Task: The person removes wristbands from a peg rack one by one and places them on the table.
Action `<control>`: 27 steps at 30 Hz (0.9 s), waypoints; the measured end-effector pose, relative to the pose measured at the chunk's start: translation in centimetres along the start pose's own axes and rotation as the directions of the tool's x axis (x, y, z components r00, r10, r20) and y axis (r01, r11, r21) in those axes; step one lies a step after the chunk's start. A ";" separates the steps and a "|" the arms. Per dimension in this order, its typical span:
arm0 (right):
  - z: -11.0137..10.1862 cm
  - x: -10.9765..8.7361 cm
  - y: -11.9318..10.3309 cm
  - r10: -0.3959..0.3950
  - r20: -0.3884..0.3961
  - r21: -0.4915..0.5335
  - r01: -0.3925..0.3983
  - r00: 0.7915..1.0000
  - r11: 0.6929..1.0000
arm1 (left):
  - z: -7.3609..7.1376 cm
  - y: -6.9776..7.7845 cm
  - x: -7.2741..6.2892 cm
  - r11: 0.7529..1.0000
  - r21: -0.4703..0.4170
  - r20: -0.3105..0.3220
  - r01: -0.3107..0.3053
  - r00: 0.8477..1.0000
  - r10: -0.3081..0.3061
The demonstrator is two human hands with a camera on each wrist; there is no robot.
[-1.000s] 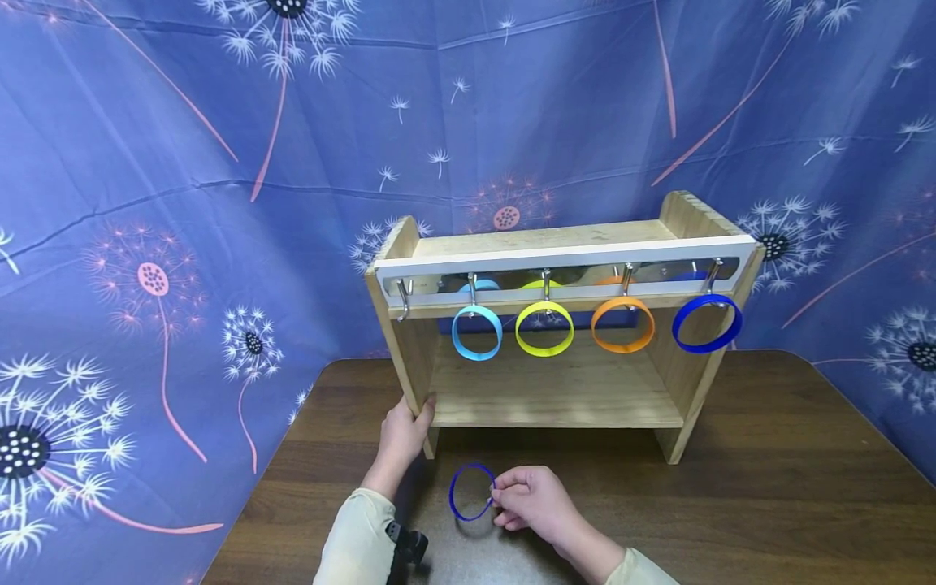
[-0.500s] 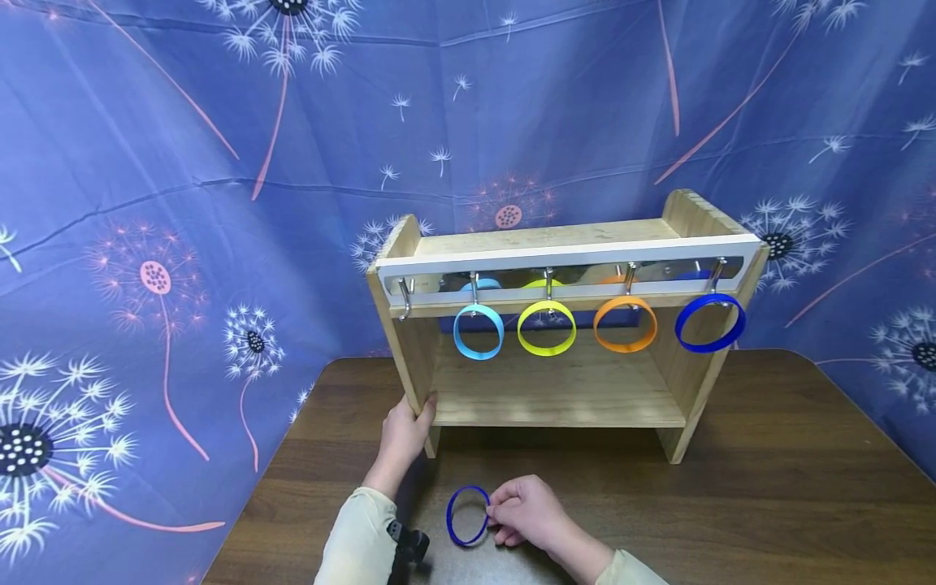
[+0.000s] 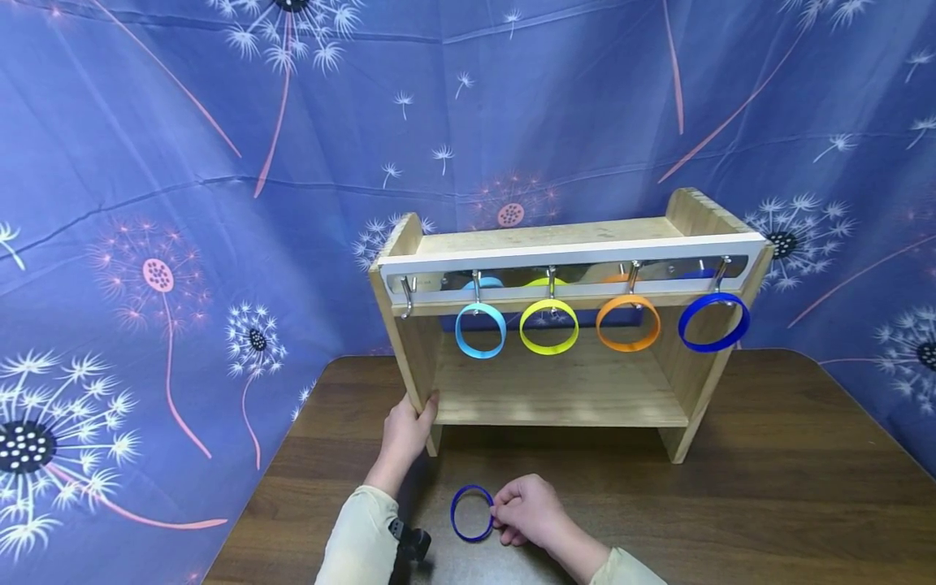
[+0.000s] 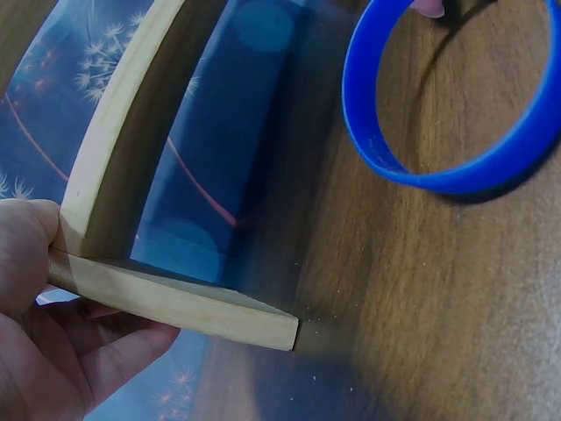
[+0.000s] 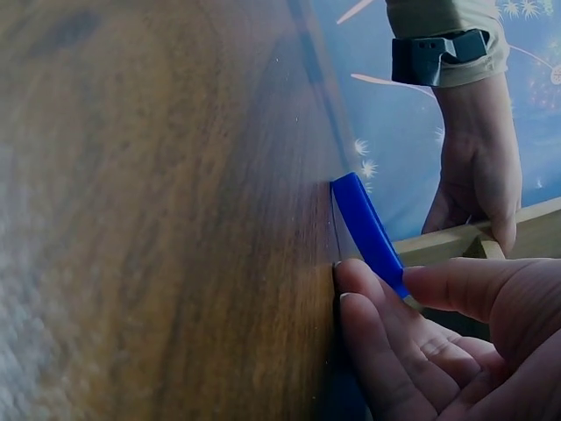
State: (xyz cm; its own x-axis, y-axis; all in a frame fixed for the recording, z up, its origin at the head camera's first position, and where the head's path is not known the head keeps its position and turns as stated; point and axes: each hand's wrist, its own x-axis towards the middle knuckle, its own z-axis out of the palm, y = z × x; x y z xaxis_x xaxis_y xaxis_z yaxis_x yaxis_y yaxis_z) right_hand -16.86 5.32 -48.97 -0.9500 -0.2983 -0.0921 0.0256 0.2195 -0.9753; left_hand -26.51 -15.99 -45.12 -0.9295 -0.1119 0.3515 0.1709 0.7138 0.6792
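Observation:
My right hand [image 3: 532, 510] pinches the right side of a dark blue ring [image 3: 455, 520] between thumb and fingers, low over the table in front of the rack. In the right wrist view the blue ring [image 5: 366, 224] shows edge-on, its far end right at the tabletop. My left hand [image 3: 406, 426] grips the lower left side panel of the wooden rack [image 3: 563, 390]. In the left wrist view its thumb and fingers wrap the panel [image 4: 175, 303], and the blue ring [image 4: 361, 96] appears at upper right. Several metal hooks line the rack's front; the leftmost hook [image 3: 406, 297] bears no ring.
From the other hooks hang a light blue ring [image 3: 459, 335], a yellow ring [image 3: 524, 335], an orange ring [image 3: 601, 331] and another dark blue ring [image 3: 684, 333]. The brown table [image 3: 790, 487] extends to both sides. A patterned blue cloth [image 3: 307, 114] hangs behind.
My right hand has brought the blue ring slightly down toward the table's front, then a little right again. My left hand keeps its grip on the rack panel.

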 end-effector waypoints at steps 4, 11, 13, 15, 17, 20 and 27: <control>-0.1 -0.1 0.0 -0.002 -0.012 -0.011 0.002 1.000 1.000 | -0.1 0.1 0.0 1.000 -0.002 0.002 -0.002 1.000 0.002; -0.4 -0.2 0.2 -0.013 -0.010 -0.011 0.013 1.000 1.000 | -0.1 0.2 -0.1 1.000 -0.001 -0.002 -0.007 1.000 0.007; -0.6 -0.3 0.2 -0.027 -0.008 -0.015 0.027 1.000 1.000 | -0.1 0.2 -0.1 1.000 -0.002 -0.006 -0.008 1.000 0.008; -0.8 -0.3 0.1 -0.042 -0.006 -0.021 0.042 0.999 0.999 | -0.1 0.2 -0.1 1.000 -0.004 -0.004 -0.006 1.000 0.006; -1.1 -0.4 0.0 -0.058 0.001 -0.018 0.058 0.998 0.998 | -0.1 0.2 -0.1 1.000 -0.004 -0.003 -0.004 1.000 0.004; -1.5 -0.5 -0.3 -0.083 0.009 -0.010 0.083 0.996 0.996 | -0.1 0.2 -0.1 1.000 -0.003 -0.002 -0.003 1.000 0.003; -2.7 -0.5 -1.4 -0.182 -0.001 -0.087 0.181 0.983 0.980 | -0.1 0.2 -0.1 1.000 0.000 0.002 -0.005 1.000 0.005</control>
State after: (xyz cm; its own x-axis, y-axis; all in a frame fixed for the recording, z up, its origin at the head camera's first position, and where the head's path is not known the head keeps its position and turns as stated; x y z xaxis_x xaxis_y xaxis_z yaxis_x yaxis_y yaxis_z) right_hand -17.22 7.69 -47.05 -0.9391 -0.3322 0.0874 -0.1744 0.2421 -0.9544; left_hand -26.33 -15.91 -44.96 -0.9292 -0.1073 0.3537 0.1753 0.7145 0.6773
